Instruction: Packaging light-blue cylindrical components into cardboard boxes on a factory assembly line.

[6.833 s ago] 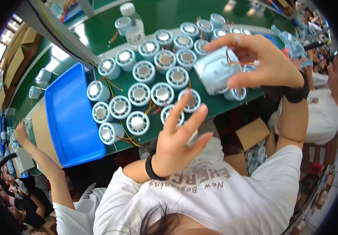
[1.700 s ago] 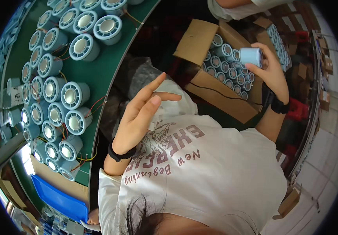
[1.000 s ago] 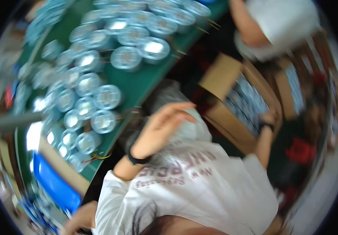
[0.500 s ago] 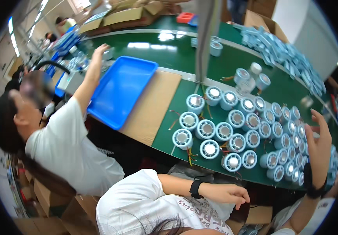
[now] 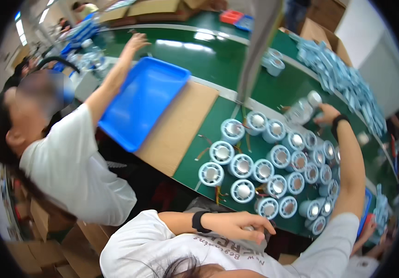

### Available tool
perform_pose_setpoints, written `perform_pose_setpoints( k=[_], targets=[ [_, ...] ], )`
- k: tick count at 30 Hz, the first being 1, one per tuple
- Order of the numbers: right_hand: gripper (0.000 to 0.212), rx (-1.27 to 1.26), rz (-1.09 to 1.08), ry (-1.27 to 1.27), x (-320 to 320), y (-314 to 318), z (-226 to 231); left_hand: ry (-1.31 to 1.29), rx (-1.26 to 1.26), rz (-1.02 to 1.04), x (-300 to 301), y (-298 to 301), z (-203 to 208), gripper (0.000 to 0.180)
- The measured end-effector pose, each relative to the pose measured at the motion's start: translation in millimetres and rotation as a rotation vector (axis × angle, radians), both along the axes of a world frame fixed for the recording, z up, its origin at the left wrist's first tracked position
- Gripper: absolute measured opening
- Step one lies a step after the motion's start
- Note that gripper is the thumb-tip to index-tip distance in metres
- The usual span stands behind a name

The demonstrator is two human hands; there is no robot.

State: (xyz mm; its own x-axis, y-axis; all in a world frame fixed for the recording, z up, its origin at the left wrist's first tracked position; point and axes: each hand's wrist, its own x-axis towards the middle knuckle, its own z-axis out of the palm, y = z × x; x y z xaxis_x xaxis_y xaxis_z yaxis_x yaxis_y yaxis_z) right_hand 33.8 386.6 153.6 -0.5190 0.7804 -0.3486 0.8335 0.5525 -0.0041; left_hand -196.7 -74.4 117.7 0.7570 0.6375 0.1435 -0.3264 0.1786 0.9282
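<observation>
My left hand (image 5: 243,227), with a black band at its wrist, hangs in front of my white shirt below the table edge. Its fingers are loosely bent and apart, and I see nothing held in them. Across the table stretches my right arm, and my right hand (image 5: 327,115) is bent inward beside a clear plastic bottle (image 5: 300,110) with a white cap. What lies under those fingers is hidden. Between my arms stand many pale blue round motor-like housings (image 5: 242,165) with silver discs on top and thin coloured wires.
A blue tray (image 5: 146,102) lies on brown cardboard (image 5: 181,125) at the left, beside a seated co-worker (image 5: 65,167) in white. A grey post (image 5: 257,51) rises from the green table. Pale blue strips (image 5: 343,74) are heaped at the far right. Someone's hand (image 5: 367,229) shows lower right.
My right hand has swung from the right side, over the housings, inward to beside the bottle. The bottle leans more to the right. My left hand has shifted left and the view has turned slightly.
</observation>
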Motion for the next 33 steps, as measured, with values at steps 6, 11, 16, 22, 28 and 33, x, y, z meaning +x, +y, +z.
perform_pose_setpoints(
  k=[6, 11, 16, 22, 28, 33],
  targets=[
    [0.095, 0.065, 0.097, 0.068, -30, 9, -13, 0.068, -0.073, 0.059, 5, 36, -16, 0.041],
    [0.067, 0.108, 0.233, 0.178, -44, -10, -12, 0.077, -0.113, 0.026, 15, 42, -18, 0.039],
    [0.102, 0.042, 0.105, 0.146, 31, -29, -7, 0.002, -0.072, 0.017, 26, 19, -11, 0.034],
    [0.088, -0.021, 0.185, 0.322, 23, -51, 3, 0.012, -0.029, 0.096, 31, -13, -20, 0.035],
    [0.085, 0.213, 0.170, 0.555, 58, -92, 57, -0.001, 0.050, 0.213, 33, -34, -15, 0.036],
    [0.086, -0.035, 0.045, 0.848, 39, -246, 116, 0.054, 0.152, 0.579, 36, -48, 10, 0.048]
  ],
)
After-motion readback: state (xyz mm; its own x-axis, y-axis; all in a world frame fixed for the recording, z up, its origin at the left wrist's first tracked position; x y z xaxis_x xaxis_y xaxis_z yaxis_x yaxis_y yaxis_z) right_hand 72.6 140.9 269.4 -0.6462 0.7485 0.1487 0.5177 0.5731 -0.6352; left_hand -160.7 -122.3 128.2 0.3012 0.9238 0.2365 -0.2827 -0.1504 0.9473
